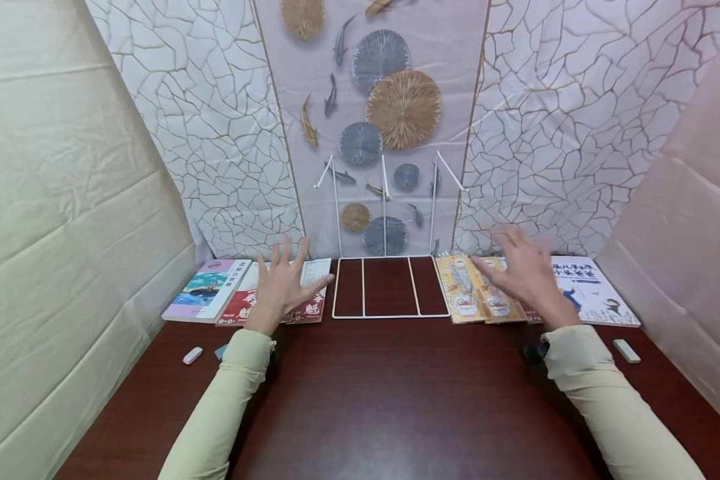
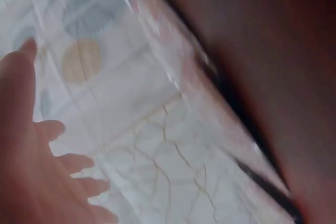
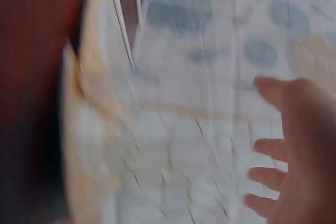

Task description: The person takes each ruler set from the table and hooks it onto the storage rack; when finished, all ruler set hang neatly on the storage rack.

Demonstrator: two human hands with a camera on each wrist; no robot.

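My left hand (image 1: 282,287) hovers with fingers spread over red-and-white books (image 1: 309,308), partly hiding them. My right hand (image 1: 525,270), blurred, is held fingers apart above two yellow books (image 1: 459,293) and partly covers the books beside them. Neither hand holds anything. Between the two groups stands a white wire rack (image 1: 391,317) with two dividers in its base and upright wires at the back. In the left wrist view the thumb and fingers of the left hand (image 2: 37,166) stretch out; the right wrist view shows the right hand (image 3: 304,150) likewise.
A purple-and-blue book (image 1: 207,293) lies at the far left, a white book with blue lettering (image 1: 594,297) at the far right. Small white blocks (image 1: 193,355) lie near both table sides. A patterned cloth (image 1: 528,133) hangs behind the dark red table (image 1: 390,400).
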